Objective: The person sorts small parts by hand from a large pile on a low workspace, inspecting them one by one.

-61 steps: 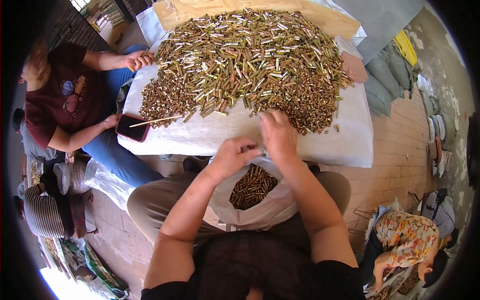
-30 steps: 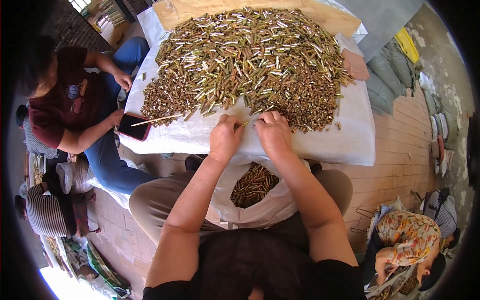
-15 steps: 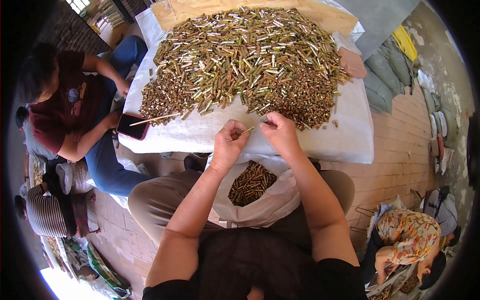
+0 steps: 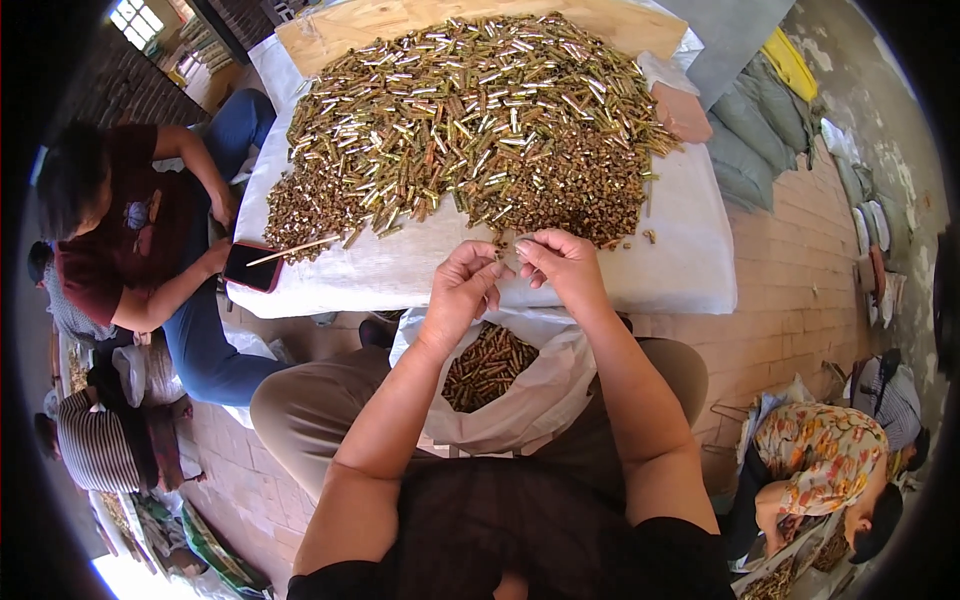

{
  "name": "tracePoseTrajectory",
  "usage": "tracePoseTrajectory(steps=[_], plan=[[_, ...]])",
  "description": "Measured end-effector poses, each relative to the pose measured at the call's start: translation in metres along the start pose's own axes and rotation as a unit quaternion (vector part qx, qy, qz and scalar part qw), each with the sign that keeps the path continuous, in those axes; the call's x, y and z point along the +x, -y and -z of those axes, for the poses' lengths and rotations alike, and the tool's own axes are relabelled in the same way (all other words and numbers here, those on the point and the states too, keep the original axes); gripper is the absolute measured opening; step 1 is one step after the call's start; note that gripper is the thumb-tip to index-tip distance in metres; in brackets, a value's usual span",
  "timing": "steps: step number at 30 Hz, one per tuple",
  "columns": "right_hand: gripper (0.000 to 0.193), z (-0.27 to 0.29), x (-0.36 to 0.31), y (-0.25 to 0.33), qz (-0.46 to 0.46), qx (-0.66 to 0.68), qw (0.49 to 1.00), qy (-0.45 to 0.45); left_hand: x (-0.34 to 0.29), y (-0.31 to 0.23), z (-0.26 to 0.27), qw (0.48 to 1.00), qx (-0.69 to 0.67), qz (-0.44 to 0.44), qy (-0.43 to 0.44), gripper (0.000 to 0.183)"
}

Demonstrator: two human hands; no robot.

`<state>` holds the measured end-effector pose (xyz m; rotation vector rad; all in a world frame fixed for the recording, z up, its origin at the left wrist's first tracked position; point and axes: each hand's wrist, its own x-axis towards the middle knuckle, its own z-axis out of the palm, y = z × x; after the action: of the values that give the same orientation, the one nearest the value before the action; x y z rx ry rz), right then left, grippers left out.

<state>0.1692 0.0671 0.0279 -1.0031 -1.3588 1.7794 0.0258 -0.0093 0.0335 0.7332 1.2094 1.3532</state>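
My left hand (image 4: 462, 288) and my right hand (image 4: 562, 266) meet above the near edge of a white-covered table (image 4: 670, 270). Thumb and fingers of my left hand pinch a small brass-coloured metal tube, now mostly hidden by the fingertips. My right fingertips are pressed together close beside it; what they hold cannot be made out. Beyond my hands lies a big heap of brass-coloured metal tubes (image 4: 450, 130), with a pile of small short metal pieces (image 4: 560, 200) along its near right side. Below my hands, between my knees, a white sack (image 4: 555, 395) stands open, holding many brass-coloured pieces (image 4: 490, 370).
On the table's left corner lie a dark phone (image 4: 250, 270) and a thin wooden stick (image 4: 295, 250). A person (image 4: 130, 220) sits at the left. A wooden board (image 4: 480, 30) borders the heap's far side. Grey-green sacks (image 4: 745, 140) stand at the right.
My hands have come together, and the tube that showed between them is now mostly covered by fingers. The whole view has shifted slightly, moving the table left.
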Motion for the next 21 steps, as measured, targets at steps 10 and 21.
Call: tracePoseTrajectory(steps=[10, 21], plan=[[0.019, 0.003, -0.004, 0.003, 0.025, -0.036, 0.999, 0.0, -0.001, 0.015, -0.006, 0.997, 0.048, -0.05, 0.032, 0.007], [0.022, 0.001, -0.009, -0.004, 0.194, -0.29, 0.937, -0.01, -0.004, 0.012, 0.001, 0.998, 0.054, 0.009, 0.043, 0.009]])
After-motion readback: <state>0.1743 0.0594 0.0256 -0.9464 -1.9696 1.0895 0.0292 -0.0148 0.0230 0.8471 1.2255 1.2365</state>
